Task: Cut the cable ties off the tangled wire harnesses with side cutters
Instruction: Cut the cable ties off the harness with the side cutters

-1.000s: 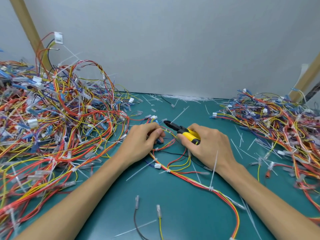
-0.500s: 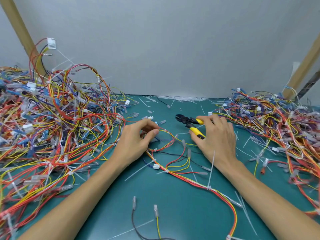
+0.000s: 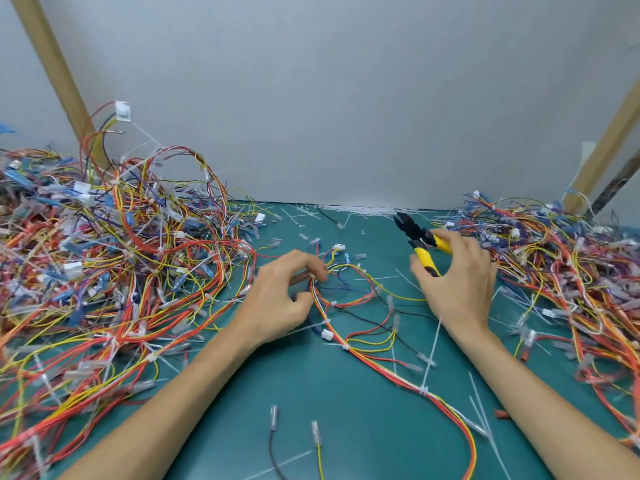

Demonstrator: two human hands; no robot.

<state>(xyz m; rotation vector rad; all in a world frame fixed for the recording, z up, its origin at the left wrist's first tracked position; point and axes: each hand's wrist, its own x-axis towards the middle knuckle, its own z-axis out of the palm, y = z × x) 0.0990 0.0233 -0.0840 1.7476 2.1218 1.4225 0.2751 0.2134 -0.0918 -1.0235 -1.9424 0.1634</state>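
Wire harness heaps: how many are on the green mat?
2. A large heap lies at the left, a smaller heap at the right; one loose harness lies between them. Both heaps run past the frame edges, so more may be hidden.

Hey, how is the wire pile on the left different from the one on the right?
The left pile stands taller, with loops arching up against the wall and a white connector at its top; the right pile lies lower and flatter. In this view the left pile also covers more of the green mat than the right pile. Both are tangles of red, yellow and blue wires.
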